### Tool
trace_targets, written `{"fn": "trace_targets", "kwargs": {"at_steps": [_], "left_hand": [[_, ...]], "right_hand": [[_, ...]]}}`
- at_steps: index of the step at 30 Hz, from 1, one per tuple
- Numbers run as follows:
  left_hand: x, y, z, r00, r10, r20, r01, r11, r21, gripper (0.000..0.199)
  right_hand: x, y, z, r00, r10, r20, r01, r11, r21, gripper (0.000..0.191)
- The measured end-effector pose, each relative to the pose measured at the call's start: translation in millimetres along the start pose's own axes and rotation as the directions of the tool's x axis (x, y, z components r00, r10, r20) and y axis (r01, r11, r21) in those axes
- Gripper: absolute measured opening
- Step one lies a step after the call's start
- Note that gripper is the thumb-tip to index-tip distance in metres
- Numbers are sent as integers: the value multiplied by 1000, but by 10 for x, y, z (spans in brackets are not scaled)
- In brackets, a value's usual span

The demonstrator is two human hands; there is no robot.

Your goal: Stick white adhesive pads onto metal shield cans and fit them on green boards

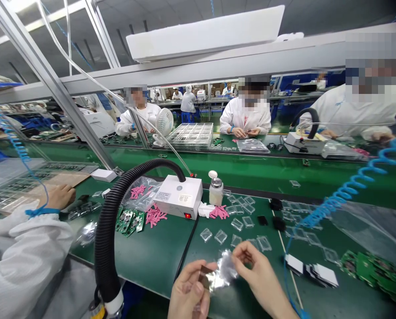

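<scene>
My left hand [191,290] is closed around a small flat piece with a dark, shiny face, near the front edge of the green bench. A crinkled, silvery clear film [225,269] stretches from this piece to my right hand [256,274], whose thumb and fingertips pinch the film's right end. Just beyond my hands, clear plastic frames [221,236] lie scattered on the green mat. Pink strips [219,212] lie beside a pump bottle [215,190] farther back.
A white box [180,195] with a thick black hose [106,221] stands left of centre. Green circuit boards [374,270] and white-topped pieces [322,274] lie at right. A blue coiled cord [351,181] hangs at right. A co-worker's sleeve [28,252] reaches in at left.
</scene>
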State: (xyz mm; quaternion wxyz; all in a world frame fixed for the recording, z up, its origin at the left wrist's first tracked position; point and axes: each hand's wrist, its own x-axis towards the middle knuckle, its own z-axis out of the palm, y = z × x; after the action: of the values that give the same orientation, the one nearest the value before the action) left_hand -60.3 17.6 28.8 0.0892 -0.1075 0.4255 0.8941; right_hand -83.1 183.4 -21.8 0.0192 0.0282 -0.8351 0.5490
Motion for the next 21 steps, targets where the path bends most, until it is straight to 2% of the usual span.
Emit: {"fn": "trace_targets", "kwargs": {"at_steps": [2, 4, 7, 9, 12, 15, 18, 19, 21], "left_hand": [[-13, 9, -16, 1000, 20, -13, -20, 1000, -4, 35], [-31, 18, -27, 999, 45, -23, -45, 999, 10, 37], [-57, 22, -28, 995, 94, -39, -92, 995, 43, 39], [-65, 16, -18, 993, 111, -34, -109, 992, 58, 37], [-61, -1, -4, 981, 189, -42, -187, 981, 49, 34], [-63, -30, -38, 966, 252, -64, -246, 965, 87, 32], [-104, -77, -166, 975, 198, -99, -185, 974, 127, 37], [-128, -92, -235, 974, 184, -129, -172, 980, 100, 41], [-194, -110, -422, 955, 138, -263, -151, 988, -29, 43]], "right_hand": [[38, 131, 55, 1000, 23, -3, -23, 994, -105, 18], [40, 162, 90, 999, 4, -44, -11, 988, -157, 17], [-21, -21, 65, 994, -72, -77, 56, 978, -200, 20], [-77, -247, 11, 988, -153, 9, 152, 975, -161, 23], [-130, -556, -39, 945, -280, 171, 296, 952, -78, 34], [-124, -684, 24, 890, -433, 144, 449, 886, -110, 34], [-98, -659, 170, 817, -561, 131, 576, 806, -136, 21], [-93, -636, 226, 817, -554, 160, 574, 808, -135, 20], [-94, -580, 337, 856, -449, 256, 490, 862, -127, 20]]}}
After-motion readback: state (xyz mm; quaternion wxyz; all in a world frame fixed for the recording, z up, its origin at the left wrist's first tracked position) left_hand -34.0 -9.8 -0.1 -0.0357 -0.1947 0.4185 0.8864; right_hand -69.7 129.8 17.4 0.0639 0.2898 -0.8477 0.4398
